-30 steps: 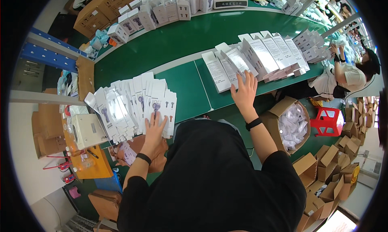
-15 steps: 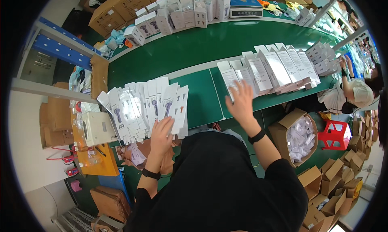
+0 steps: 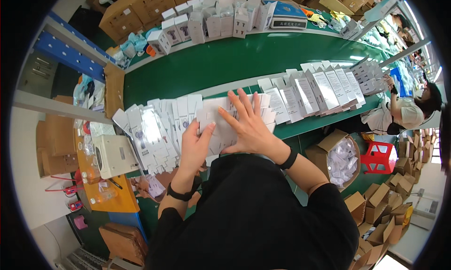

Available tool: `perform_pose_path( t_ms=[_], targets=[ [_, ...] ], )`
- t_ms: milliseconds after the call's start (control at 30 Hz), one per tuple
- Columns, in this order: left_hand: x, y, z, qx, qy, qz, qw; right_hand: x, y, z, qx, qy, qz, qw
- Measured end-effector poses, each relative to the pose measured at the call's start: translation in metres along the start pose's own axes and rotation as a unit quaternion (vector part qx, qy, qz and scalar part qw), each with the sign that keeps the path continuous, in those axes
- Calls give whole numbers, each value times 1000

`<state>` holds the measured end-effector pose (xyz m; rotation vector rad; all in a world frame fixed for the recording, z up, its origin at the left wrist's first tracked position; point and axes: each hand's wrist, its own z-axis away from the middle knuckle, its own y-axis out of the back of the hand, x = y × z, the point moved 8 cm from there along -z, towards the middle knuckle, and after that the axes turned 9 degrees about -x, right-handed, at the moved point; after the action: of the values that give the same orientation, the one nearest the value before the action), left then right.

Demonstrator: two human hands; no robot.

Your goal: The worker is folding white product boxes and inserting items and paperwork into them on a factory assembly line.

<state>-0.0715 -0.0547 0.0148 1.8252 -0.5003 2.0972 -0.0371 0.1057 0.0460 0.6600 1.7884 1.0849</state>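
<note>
A white cardboard carton [image 3: 213, 111] lies across the near edge of the green bench in front of me. My left hand [image 3: 195, 148] grips its left end, the thumb on top and the fingers along the edge. Across the carton's face my right hand [image 3: 253, 131] is laid with its fingers spread. White end flaps stick out just past the right hand. Beside my left hand, overlapping flat printed cartons [image 3: 150, 133] fan out in a pile. To the right stands a row of opened-up white boxes [image 3: 324, 89] with raised flaps.
White boxes [image 3: 213, 23] and a scale [image 3: 286, 23] line the far shelf. A carton of clear-wrapped items [image 3: 345, 162] and a red stool [image 3: 378, 157] stand at right, near a co-worker [image 3: 399, 108]. A beige machine [image 3: 112, 155] sits at left.
A carton from the left pile now lies in front of me. My right hand came left from the box row onto it; my left hand moved slightly right and took its end.
</note>
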Motion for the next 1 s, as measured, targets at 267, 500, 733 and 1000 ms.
perform_pose_path(
  t_ms=[267,500,733,1000],
  targets=[
    [-37,34,0,22,73,208,975,-27,-27,-13,-91,-4,41,995],
    [-58,114,13,143,10,-43,989,-6,-54,-21,-37,-25,5,999],
    [-32,72,18,-21,-72,-98,992,-5,-47,-36,-3,-10,-23,1000],
    [-52,62,-4,-94,196,-100,971,-21,-14,-28,71,180,-60,979]
  ],
)
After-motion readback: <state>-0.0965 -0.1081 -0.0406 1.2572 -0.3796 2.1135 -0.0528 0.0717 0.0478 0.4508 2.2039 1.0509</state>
